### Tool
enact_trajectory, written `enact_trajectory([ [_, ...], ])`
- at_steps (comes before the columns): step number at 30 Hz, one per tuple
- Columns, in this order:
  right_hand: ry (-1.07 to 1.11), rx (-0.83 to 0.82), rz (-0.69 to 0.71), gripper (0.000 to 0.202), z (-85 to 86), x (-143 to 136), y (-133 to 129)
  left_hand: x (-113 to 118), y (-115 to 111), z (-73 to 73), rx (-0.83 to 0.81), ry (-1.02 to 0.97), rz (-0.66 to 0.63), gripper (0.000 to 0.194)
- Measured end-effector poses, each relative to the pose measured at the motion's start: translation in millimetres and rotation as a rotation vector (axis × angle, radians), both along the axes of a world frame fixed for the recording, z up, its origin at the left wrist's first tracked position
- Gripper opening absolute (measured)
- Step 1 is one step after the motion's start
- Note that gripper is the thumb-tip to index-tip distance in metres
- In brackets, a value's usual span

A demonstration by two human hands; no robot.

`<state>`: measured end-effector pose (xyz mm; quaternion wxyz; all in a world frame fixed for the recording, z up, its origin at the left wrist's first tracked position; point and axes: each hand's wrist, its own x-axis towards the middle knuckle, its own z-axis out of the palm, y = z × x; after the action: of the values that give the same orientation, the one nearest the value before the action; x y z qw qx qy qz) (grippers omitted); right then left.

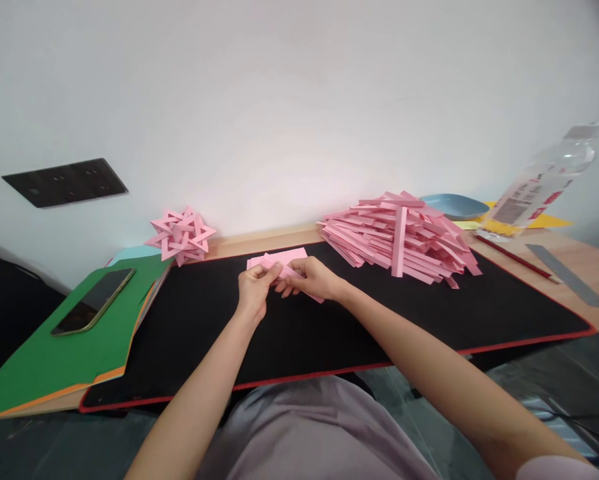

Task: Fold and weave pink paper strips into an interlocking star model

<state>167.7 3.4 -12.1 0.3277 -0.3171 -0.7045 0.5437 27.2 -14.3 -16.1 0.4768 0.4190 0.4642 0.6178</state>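
Note:
Between my two hands is a narrow folded strip of pink paper, slanting down to the right above the black mat. My left hand pinches its left part between thumb and fingers. My right hand grips it further along, with the thumb on top and the fingertips curled beneath. Just behind the hands, flat pink paper lies on the mat, partly covered by them. A large heap of folded pink paper strips is piled to the right, beyond my right hand.
A pink paper star stands at the back left. Nearer, a phone rests on green paper sheets. At right are a blue dish, a plastic bottle, a pencil and a ruler. The black mat has a red edge.

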Motion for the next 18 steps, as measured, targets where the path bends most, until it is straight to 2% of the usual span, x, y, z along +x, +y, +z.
enact_trajectory([
  [8,0.049,-0.081,0.090,0.014,2.5,6.8,-1.6,-5.2,1.1,5.6,-0.009,-0.054,0.033,0.028],
  [14,0.026,-0.089,0.068,0.022,3.6,8.1,-2.7,-5.2,0.0,4.1,-0.064,0.029,-0.051,0.031],
  [18,0.011,-0.096,0.067,0.013,2.5,7.2,-1.3,-3.6,0.5,3.2,-0.047,0.057,0.004,0.029],
])
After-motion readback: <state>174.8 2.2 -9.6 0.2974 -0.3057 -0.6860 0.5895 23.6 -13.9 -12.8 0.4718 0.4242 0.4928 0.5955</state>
